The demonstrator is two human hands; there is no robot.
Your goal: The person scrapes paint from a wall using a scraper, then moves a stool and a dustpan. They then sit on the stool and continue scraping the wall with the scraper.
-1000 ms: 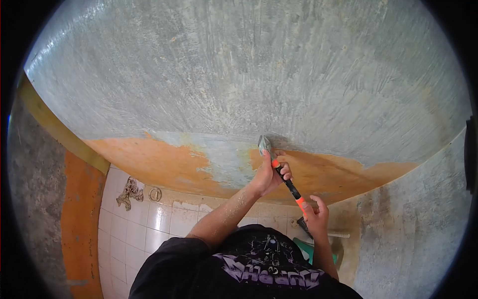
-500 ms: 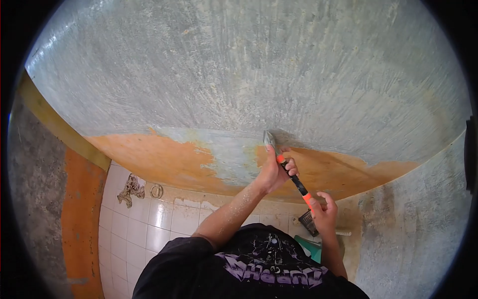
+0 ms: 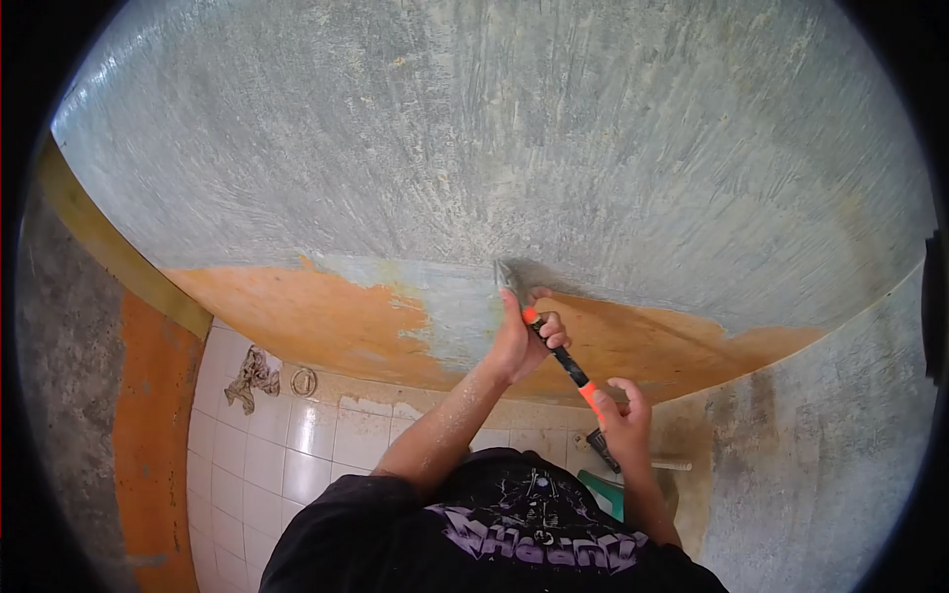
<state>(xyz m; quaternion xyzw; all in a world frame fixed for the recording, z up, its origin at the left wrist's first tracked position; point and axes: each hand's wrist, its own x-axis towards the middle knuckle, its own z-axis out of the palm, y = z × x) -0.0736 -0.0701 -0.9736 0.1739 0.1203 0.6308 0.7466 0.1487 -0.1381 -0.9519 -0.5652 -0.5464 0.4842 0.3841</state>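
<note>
A scraper with a black and orange handle (image 3: 571, 368) slants up to the wall, its grey metal head (image 3: 505, 274) against the scraped edge of the orange paint (image 3: 346, 314). My left hand (image 3: 518, 341) is wrapped round the upper handle, with the thumb laid along it toward the head. Lower down, my right hand (image 3: 623, 415) grips the orange end of the handle, some fingers lifted off it. Bare grey wall (image 3: 474, 138) spreads above the head, and pale dust speckles my left forearm.
White floor tiles (image 3: 262, 445) lie below, with a crumpled rag (image 3: 253, 378) and a ring-shaped roll (image 3: 303, 381) near the wall's foot. A dark object (image 3: 602, 450) and a green item (image 3: 600, 491) are partly hidden by my right arm. Walls stand on both sides.
Both hands and the scraper have shifted left along the wall, the head staying near the paint edge. My right arm now covers more of the dark object on the floor.
</note>
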